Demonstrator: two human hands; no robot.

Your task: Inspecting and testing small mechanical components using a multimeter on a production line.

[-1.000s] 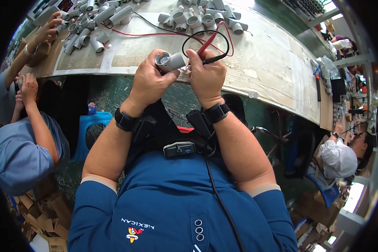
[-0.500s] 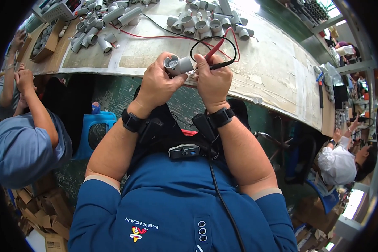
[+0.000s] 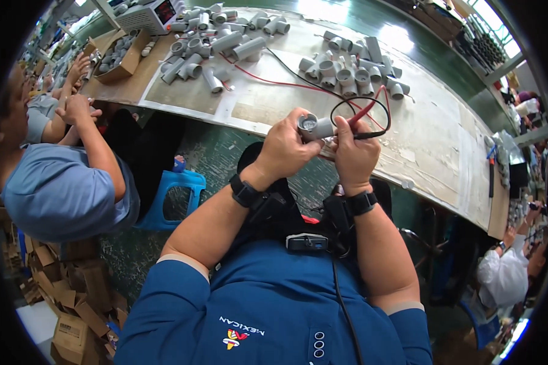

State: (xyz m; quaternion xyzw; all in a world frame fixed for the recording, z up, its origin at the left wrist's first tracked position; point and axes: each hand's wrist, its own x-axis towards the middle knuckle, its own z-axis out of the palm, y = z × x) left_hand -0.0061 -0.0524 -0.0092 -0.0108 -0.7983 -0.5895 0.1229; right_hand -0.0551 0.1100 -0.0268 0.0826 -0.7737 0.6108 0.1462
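My left hand [image 3: 281, 149] is closed around a grey plastic pipe fitting [image 3: 324, 127], its round open end turned up. Close beside it, my right hand [image 3: 354, 155] grips a pair of test probes, one with a red handle [image 3: 363, 113] and one with a black handle [image 3: 369, 135]. The probe tips point at the fitting's right end; whether they touch it is too small to tell. A red lead [image 3: 268, 80] and a black lead [image 3: 298, 74] run from the probes across the worktable [image 3: 256, 104].
Several grey fittings [image 3: 346, 78] lie heaped at the table's back, with more [image 3: 196, 61] to the left. A cardboard box of parts [image 3: 125, 61] and a meter with a display [image 3: 149, 15] stand far left. A co-worker [image 3: 67, 182] sits left, near a blue stool [image 3: 178, 198].
The whole view has swung, so the table, my hands and the co-worker appear further right. Both hands keep their grip on the fitting and the probes, with little change between them.
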